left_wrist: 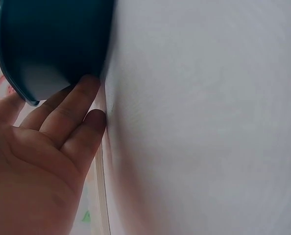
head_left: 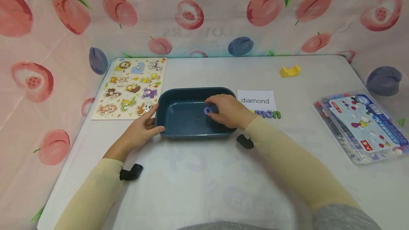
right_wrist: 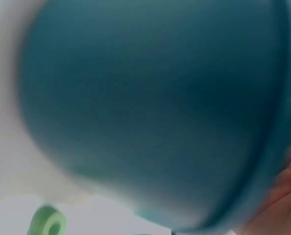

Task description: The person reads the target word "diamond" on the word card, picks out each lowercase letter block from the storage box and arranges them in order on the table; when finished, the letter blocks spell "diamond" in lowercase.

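A dark teal tub (head_left: 191,136) stands on the white table. At its left end my left hand (head_left: 140,132) grips the wall, thumb at the rim and fingers against the outside; the left wrist view shows these fingers (left_wrist: 69,110) low on the tub's wall. Inside the tub, toward its right end, my right hand (head_left: 228,111) pinches a purple letter (head_left: 208,110), whose round part with a hole shows; the rest is hidden. The tub's outer wall (right_wrist: 145,107) fills most of the right wrist view, with part of the right hand (right_wrist: 282,200) at the edge.
Right of the tub, a card reading "diamond" (head_left: 255,98) lies above coloured letters (head_left: 268,114), partly hidden by my right hand. An animal puzzle board (head_left: 127,89) lies left, a yellow block (head_left: 289,71) at the back right, and a clear case of small pieces (head_left: 364,127) far right.
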`<action>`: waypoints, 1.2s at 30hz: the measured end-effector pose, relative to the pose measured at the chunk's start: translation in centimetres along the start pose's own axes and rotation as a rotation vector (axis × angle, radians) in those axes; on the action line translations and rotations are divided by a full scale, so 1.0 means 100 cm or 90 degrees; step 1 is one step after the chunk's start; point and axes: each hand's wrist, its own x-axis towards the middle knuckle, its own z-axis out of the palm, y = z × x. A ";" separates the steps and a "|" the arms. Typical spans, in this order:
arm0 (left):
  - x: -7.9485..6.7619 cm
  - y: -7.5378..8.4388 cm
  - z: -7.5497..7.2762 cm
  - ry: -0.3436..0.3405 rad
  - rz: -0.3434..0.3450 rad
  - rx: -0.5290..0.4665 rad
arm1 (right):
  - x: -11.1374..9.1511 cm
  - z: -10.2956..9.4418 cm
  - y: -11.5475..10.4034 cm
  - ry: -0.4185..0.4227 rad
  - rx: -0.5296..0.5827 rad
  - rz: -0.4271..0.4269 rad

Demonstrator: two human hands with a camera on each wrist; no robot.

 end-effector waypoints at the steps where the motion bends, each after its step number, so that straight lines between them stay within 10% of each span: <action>1: 0.000 0.000 0.000 0.000 0.001 -0.001 | -0.003 -0.002 0.001 0.005 0.002 -0.001; 18: -0.001 -0.001 0.000 -0.001 -0.001 -0.003 | -0.055 -0.032 0.035 0.073 0.032 0.048; 36: 0.000 -0.001 0.000 -0.003 -0.011 0.004 | -0.098 -0.054 0.082 0.036 0.011 0.244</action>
